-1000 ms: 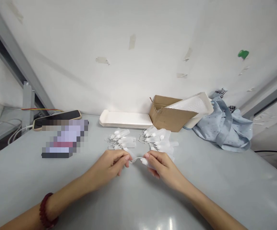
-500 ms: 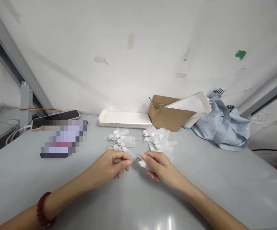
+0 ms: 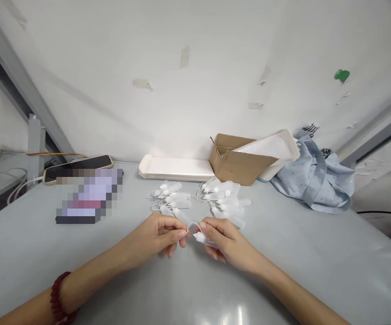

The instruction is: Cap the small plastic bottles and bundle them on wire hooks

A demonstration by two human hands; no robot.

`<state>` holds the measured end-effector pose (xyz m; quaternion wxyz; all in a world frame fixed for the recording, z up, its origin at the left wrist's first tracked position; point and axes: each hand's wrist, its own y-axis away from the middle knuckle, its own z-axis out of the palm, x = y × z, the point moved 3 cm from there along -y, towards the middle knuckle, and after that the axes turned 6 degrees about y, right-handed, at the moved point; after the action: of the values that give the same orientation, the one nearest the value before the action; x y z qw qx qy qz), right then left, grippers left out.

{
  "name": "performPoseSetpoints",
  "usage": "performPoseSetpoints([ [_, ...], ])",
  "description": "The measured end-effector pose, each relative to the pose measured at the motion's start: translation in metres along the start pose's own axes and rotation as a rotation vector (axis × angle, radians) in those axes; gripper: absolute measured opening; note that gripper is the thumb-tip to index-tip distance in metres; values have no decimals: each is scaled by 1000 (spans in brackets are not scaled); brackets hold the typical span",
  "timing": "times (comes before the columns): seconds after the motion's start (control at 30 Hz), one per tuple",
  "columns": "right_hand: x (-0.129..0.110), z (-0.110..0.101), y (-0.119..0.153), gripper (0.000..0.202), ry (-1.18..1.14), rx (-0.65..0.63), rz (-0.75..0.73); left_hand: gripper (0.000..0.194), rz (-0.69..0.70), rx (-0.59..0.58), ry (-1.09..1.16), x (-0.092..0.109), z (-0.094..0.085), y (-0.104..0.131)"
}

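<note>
Over at the left, a dark phone (image 3: 80,169) lies on the grey table (image 3: 141,293). The left hand (image 3: 168,232) has thumb and forefinger pinched on a white cord (image 3: 192,223), which arches across to the right hand (image 3: 227,239); those fingers are clamped around a small white bottle (image 3: 201,237), tip pointing left, before a bottle pile (image 3: 231,209). Farther right sit a cardboard box (image 3: 241,167) and a blue bag (image 3: 298,183).
</note>
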<state>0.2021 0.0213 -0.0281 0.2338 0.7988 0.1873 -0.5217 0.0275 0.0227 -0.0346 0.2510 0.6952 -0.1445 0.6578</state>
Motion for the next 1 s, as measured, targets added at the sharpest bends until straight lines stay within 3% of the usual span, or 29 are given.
performPoseSetpoints([
  [0.63, 1, 1, -1, 39, 9, -20, 3, 25, -12, -16, -7, -3, 0, -2],
  [1.0, 1, 5, -1, 37, 40, -7, -31, 23, 4, 86, -156, 0, 5, 3],
])
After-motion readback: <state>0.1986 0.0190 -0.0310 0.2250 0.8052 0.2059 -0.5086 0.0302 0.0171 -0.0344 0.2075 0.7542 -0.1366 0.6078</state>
